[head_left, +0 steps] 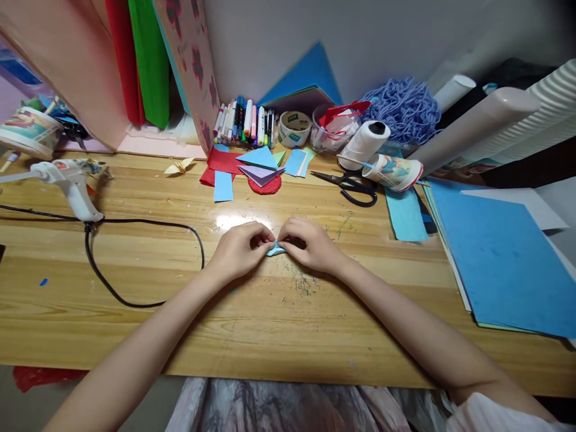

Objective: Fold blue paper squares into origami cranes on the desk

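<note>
A small piece of folded light blue paper is pinched between my two hands, low over the middle of the wooden table. My left hand grips its left side between thumb and forefinger. On the other side, the thumb and forefinger of my right hand are closed on it, the fingertips of both hands almost touching. Much of the paper is hidden by the fingers, so its full shape does not show. Beyond the hands lie folded blue paper, folded purple paper and red paper.
A white glue gun stands at left, its black cable looping toward my left forearm. Black scissors lie behind my right hand. Markers, a tape roll and blue yarn line the back. Blue sheets are stacked right.
</note>
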Motion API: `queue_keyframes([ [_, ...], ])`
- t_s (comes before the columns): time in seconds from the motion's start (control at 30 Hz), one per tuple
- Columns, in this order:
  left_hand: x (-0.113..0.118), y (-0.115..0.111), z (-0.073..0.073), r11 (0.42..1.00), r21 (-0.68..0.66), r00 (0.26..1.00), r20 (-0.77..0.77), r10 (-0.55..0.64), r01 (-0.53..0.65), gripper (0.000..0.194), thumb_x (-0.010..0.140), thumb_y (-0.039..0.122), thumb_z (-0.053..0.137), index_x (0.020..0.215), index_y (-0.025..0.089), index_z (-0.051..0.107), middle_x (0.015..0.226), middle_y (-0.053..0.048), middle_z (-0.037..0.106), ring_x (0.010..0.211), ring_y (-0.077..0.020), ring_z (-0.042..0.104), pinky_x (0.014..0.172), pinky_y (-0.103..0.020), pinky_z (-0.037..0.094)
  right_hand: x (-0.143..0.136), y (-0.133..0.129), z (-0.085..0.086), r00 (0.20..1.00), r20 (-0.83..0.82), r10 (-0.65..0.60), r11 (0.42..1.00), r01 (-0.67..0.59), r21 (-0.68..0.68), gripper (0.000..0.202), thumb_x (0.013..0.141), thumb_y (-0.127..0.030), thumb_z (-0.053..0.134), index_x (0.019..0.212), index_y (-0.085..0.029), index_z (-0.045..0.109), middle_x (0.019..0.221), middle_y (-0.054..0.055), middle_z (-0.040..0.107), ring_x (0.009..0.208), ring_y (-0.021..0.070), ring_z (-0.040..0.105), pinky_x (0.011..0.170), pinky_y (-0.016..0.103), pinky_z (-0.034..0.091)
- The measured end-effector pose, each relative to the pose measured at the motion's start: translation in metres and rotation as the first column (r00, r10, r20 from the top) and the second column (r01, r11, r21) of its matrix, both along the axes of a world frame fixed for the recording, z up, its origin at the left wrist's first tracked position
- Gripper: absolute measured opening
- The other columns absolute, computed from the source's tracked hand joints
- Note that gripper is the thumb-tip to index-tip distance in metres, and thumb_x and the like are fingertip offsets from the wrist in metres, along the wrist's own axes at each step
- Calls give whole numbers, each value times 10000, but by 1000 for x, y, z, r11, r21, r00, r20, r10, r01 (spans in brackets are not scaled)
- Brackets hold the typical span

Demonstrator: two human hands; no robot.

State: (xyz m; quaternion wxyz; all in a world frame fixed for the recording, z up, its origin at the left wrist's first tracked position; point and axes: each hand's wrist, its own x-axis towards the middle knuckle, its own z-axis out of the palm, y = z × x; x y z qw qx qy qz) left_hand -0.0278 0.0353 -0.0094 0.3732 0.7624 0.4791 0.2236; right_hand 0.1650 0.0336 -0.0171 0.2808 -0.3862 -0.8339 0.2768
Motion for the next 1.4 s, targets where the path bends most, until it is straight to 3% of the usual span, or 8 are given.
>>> queue_keyframes([
  [0.23, -2, -6, 3, 960, 234, 980, -164, -114, 151, 117, 849, 208, 518, 839, 181, 631, 836, -21, 639, 760, -138, 570, 640, -246, 408, 4, -2, -8, 992, 109, 68, 982, -86, 168, 120, 872, -153, 472, 857, -165, 591, 863, 74, 635, 820, 179, 540, 720, 297, 441],
  [0.4, -2, -5, 3, 803, 460, 881, -444, -161, 378, 177, 882, 182, 445, 808, 162, 604, 802, -38, 638, 742, -159, 561, 592, -269, 383, 8, -4, -8, 961, 265, 79, 926, -169, 337, 232, 923, -149, 380, 916, -176, 610, 965, 72, 666, 831, 177, 551, 694, 298, 462],
  [0.53, -5, -4, 3, 721, 492, 824, -533, -195, 488, 164, 889, 169, 434, 864, 155, 595, 870, -47, 645, 786, -164, 570, 596, -271, 391, 11, -6, -7, 928, 359, 95, 882, -245, 402, 272, 940, -148, 342, 965, -168, 612, 1062, 85, 656, 865, 184, 560, 696, 311, 475],
  [0.63, -7, -7, 1, 748, 480, 833, -525, -173, 458, 179, 899, 180, 422, 881, 150, 598, 884, -50, 647, 806, -167, 577, 614, -270, 406, 12, -6, -9, 942, 327, 74, 894, -208, 397, 253, 937, -150, 360, 978, -165, 609, 1061, 83, 656, 865, 183, 562, 705, 309, 477],
  [0.83, -3, -10, -1, 909, 390, 962, -269, -42, 148, 177, 896, 268, 468, 879, 172, 617, 870, -29, 637, 802, -146, 573, 666, -255, 418, 9, -3, -9, 992, 114, 49, 967, -75, 244, 164, 917, -210, 444, 918, -166, 603, 885, 75, 657, 830, 173, 569, 725, 297, 469],
  [1.03, 0, -5, 0, 950, 298, 982, -186, -38, 93, 133, 863, 250, 518, 869, 191, 637, 861, -25, 627, 802, -151, 557, 672, -260, 410, 8, 0, -7, 999, -34, 31, 994, -27, 109, 108, 892, -199, 495, 872, -170, 597, 808, 51, 632, 759, 143, 565, 697, 270, 458],
  [1.2, 0, -5, -2, 913, 373, 970, -232, -78, 163, 142, 871, 232, 493, 842, 172, 618, 836, -38, 627, 804, -159, 550, 689, -269, 417, 6, 1, -8, 999, 42, 14, 984, -21, 179, 100, 883, -212, 509, 840, -163, 585, 788, 59, 620, 754, 157, 536, 696, 289, 450],
  [1.4, -1, -7, -5, 727, 574, 881, -464, -91, 378, 188, 900, 179, 422, 861, 159, 606, 799, -36, 638, 724, -162, 548, 618, -282, 392, 6, -3, -4, 955, 294, 21, 885, -155, 440, 204, 916, -172, 430, 844, -134, 617, 799, 82, 643, 758, 178, 522, 632, 287, 430],
])
